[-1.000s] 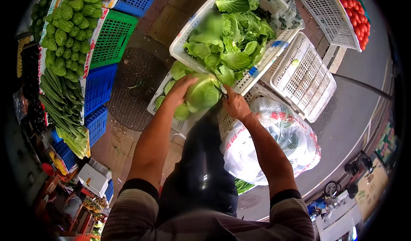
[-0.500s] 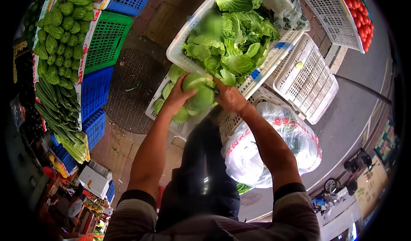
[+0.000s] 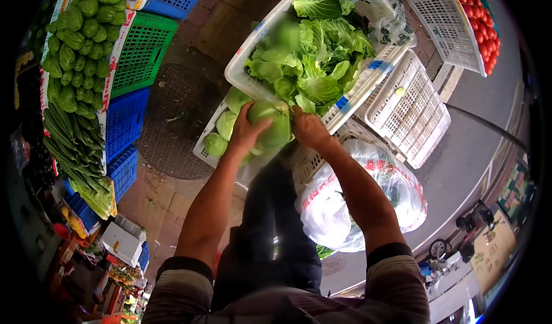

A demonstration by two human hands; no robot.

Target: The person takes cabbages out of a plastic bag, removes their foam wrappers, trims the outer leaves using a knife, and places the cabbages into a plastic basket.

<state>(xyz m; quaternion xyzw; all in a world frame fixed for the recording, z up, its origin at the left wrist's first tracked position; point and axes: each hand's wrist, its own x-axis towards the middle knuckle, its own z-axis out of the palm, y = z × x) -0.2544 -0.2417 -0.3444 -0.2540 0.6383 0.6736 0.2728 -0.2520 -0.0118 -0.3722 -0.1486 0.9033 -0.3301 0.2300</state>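
Street paving [image 3: 158, 206] shows below; the left hand [image 3: 244, 133] cups a cabbage [image 3: 275, 124], the right hand [image 3: 310, 130] curls against its other side, grip unclear. Just beyond the cabbage lies the near edge of a leaf-filled white crate [image 3: 236, 72]; farther, tomatoes [image 3: 480, 27].

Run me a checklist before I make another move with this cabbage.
1. Left hand holding the cabbage: ok, wrapped around its left side.
2. Right hand apart from the left hand: ok, the cabbage lies between them.
3. Tool ready in the right hand: cannot tell, the curled hand would hide it.
4. Other cabbages settled in the lower white crate: ok, those in view lie inside it.
5. Upper white crate free of loose leaves: not ok, they are heaped across much of it.
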